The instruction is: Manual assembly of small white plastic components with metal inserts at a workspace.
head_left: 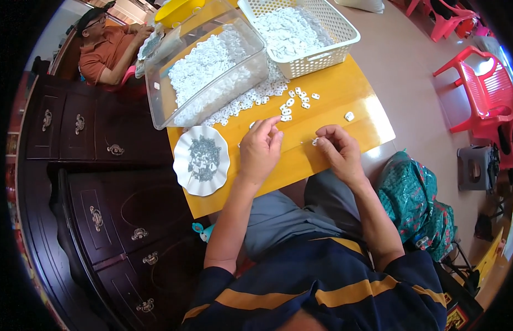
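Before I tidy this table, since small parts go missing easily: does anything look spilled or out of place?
Yes. A heap of small white parts lies loose on the yellow table beside the clear bin, outside any container. One white piece sits alone near the right edge. The white dish overhangs the table's left edge.

Dark wooden drawers [102,209] stand left, red plastic chairs [482,94] far right on a pale floor [411,71].
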Demonstrator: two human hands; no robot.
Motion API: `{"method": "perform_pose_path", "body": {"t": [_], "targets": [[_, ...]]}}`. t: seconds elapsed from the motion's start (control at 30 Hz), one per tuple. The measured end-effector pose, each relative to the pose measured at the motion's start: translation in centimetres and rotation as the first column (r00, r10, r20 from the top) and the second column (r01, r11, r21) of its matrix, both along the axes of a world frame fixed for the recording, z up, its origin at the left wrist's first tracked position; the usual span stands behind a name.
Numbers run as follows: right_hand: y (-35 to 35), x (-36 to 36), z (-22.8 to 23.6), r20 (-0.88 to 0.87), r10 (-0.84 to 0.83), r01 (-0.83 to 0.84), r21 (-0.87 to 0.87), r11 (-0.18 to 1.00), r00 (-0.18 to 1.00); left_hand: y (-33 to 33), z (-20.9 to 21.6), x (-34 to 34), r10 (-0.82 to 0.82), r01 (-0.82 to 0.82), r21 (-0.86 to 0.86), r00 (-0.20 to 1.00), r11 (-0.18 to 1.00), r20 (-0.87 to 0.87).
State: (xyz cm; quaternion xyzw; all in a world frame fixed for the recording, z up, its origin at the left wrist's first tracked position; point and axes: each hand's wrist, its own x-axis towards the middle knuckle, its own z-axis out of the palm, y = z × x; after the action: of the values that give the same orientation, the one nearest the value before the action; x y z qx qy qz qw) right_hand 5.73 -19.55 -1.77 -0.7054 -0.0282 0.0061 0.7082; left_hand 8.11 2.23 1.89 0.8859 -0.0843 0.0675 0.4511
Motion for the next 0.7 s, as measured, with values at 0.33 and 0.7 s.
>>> {"method": "perform_pose_path", "body": {"t": [0.33, 0.7], "targets": [[-0.2, 0.1, 0.8, 0.027, -0.065, 0.066, -0.052, 0.996, 0.998, -0.7, -1.6, 0.8, 0.013, -0.092, 0.374, 0.978, 0.923, 0.210], [-0.3, 0.1, 0.5, 0.026, -0.062, 0.064, -0.086, 0.994, 0.998, 3.0, -0.7, 0.4, 0.130, -0.171, 0.298, 0.980, 0.939, 0.151]]}}
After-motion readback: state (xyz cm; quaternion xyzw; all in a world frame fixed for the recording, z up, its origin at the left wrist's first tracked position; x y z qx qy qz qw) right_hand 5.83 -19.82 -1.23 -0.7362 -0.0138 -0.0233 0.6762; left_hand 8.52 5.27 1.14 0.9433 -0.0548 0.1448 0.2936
